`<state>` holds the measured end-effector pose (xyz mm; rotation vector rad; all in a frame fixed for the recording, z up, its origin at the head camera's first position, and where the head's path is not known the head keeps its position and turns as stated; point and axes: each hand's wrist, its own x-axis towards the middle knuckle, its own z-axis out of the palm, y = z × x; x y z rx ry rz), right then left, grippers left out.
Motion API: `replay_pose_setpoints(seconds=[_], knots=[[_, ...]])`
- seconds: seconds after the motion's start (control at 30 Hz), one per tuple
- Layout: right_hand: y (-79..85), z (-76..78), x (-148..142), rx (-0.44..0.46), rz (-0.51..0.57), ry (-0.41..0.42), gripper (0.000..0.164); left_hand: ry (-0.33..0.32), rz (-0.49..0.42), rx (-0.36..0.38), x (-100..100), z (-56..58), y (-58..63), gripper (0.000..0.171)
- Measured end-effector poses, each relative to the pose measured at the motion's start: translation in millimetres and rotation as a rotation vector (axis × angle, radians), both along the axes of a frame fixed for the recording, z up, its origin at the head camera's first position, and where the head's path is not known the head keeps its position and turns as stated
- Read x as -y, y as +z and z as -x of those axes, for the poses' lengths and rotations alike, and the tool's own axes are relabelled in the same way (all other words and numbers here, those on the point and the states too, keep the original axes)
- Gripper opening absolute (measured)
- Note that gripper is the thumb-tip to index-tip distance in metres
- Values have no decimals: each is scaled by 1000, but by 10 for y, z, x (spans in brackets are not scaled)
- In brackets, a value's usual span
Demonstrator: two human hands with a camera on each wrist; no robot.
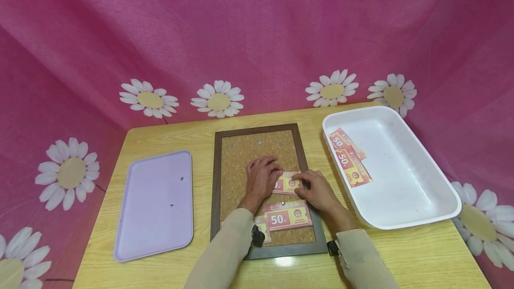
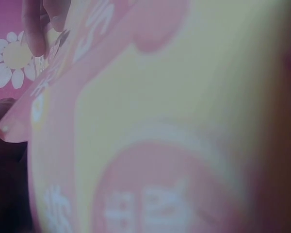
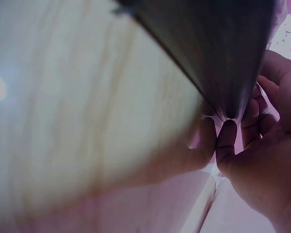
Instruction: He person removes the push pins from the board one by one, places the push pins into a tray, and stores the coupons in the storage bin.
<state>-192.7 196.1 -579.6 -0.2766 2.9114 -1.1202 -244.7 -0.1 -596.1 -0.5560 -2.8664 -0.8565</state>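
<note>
A brown-framed cork board (image 1: 237, 168) lies on the table. My left hand (image 1: 261, 177) is over its middle, with fingers and thumb at the left end of a red-and-yellow coupon (image 1: 287, 184). At the coupon's right end, my right hand (image 1: 319, 189) pinches it between thumb and fingers, next to the board's right frame. Just below, another coupon (image 1: 287, 216) marked 50 lies on the cork with a small pin (image 1: 283, 203) at its top edge. A further coupon (image 1: 265, 231) shows partly at lower left, behind my left wrist. Close up, the left wrist view is blurred by a coupon (image 2: 160, 97).
To the left lies a purple tray (image 1: 154, 231) with two small pins on it. A deep white bin (image 1: 405, 168) stands on the right, with two coupons (image 1: 353, 168) along its left side. A pink flowered curtain (image 1: 257, 35) surrounds the wooden table (image 1: 433, 253).
</note>
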Motion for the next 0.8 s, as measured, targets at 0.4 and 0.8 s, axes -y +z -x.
replay_pose_setpoints(seconds=[0.4, 0.8], knots=[[-18, 7, -2, -28, -2, 8, 31, 1, 5, -8, -3, 5, -2, 21], [-13, 8, 5, -29, -2, 16, 32, -5, -6, -28, 5, 17, -7, 19]])
